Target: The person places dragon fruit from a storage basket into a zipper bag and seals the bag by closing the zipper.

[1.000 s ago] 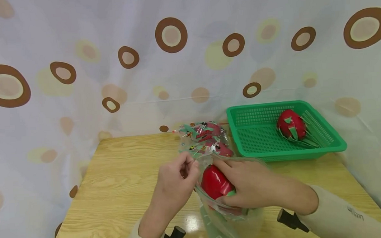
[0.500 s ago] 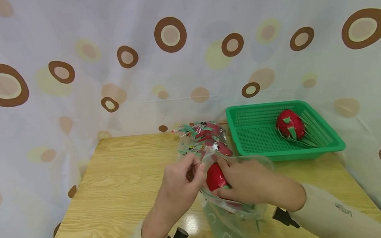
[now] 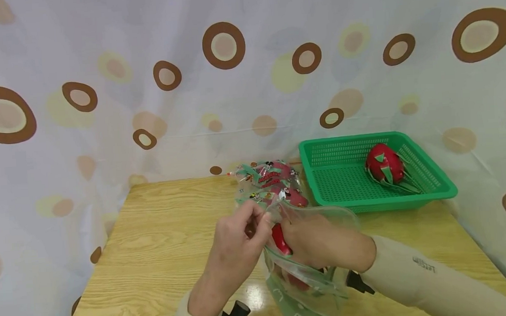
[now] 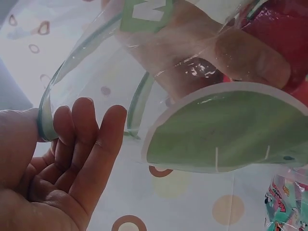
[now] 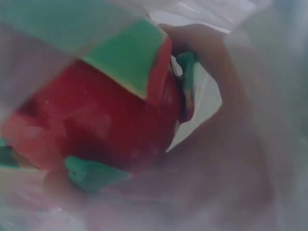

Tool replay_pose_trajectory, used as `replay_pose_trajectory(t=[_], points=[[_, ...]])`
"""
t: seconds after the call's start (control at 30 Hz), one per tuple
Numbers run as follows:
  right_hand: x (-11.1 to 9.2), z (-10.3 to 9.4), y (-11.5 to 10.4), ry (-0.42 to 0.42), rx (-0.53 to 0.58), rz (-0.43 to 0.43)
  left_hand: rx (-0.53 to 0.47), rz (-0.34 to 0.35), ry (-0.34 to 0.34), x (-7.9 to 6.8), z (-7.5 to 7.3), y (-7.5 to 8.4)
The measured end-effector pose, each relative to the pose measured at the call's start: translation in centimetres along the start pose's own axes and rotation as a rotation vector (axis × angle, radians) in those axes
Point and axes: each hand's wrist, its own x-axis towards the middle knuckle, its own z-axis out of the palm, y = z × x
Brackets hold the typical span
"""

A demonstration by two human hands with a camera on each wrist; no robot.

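Note:
A clear plastic bag [image 3: 306,312] with a green printed lower part stands mouth-up at the front middle in the head view. My left hand [image 3: 236,247] pinches its rim on the left side between thumb and forefinger. Inside the mouth, my right hand [image 3: 317,240] grips a red dragon fruit [image 3: 280,240] with green scales. The right wrist view shows the fingers and thumb curled round this dragon fruit [image 5: 115,120]. Through the film in the left wrist view, the right hand [image 4: 192,43] lies against red skin. More red shows through the bag's front, below the rim.
A green plastic basket [image 3: 380,202] stands at the back right, with another dragon fruit [image 3: 384,163] in it. Behind the bag lies a cartoon-printed clear bag [image 3: 267,176] with red and green contents. The wooden table [image 3: 171,229] meets a patterned cloth [image 3: 262,81].
My right hand has gone deeper into the bag with the dragon fruit, so less of the fruit shows. The left hand has shifted slightly right, still pinching the rim.

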Motion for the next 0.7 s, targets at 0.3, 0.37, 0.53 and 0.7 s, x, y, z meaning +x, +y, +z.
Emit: replay_pose_trajectory(t=[0.3,0.37,0.53,0.7], points=[[0.4,1.7,-0.3,0.090,-0.193,-0.095,-0.017,-0.011,-0.012,-0.1,0.4,-0.3],[0.5,2.2,-0.4,0.098,-0.118,-0.079,-0.020,-0.014,-0.019,-0.2,0.5,-0.4],[0.9,3.1,-0.4,0.081,-0.038,-0.013,-0.023,-0.012,-0.028,-0.3,0.7,-0.7],[0.7,3.3,0.2,0.030,0.015,0.002,-0.035,-0.034,-0.034,-0.3,0.7,-0.7]])
